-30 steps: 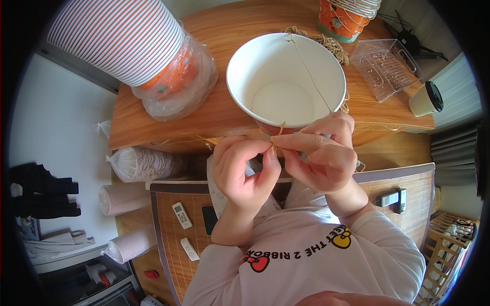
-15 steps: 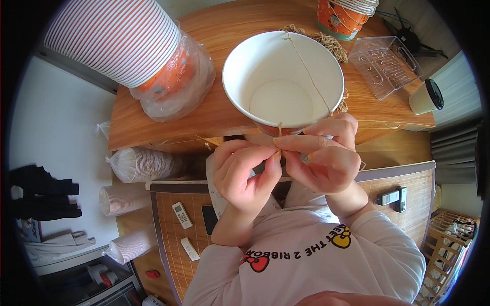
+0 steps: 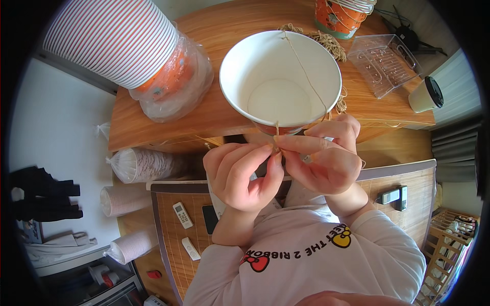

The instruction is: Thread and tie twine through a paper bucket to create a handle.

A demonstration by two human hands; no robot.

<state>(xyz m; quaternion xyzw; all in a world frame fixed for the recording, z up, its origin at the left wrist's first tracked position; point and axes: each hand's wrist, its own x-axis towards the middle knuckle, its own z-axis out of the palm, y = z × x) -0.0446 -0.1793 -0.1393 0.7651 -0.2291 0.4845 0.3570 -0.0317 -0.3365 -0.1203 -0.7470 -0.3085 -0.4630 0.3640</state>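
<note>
A large white paper bucket stands at the table's near edge with its mouth toward me. A thin tan string runs from its far rim across the mouth to the near right side, by my right hand. A short piece of the string comes over the near rim, down to my fingertips. My left hand pinches thumb and forefinger on the string end just below the rim. Facing it, my right hand also pinches the string, its fingertips touching the left ones. The knot or loop between them is mostly hidden.
Nested buckets in clear plastic stand at the left. Behind the white bucket lies a bundle of string. To the right are an orange bucket, a clear plastic tray and a lidded cup. Remotes lie beside me.
My left hand has shifted slightly left and its fingers have fanned a little. The bucket has moved slightly to the left. Both hands keep pinching the string.
</note>
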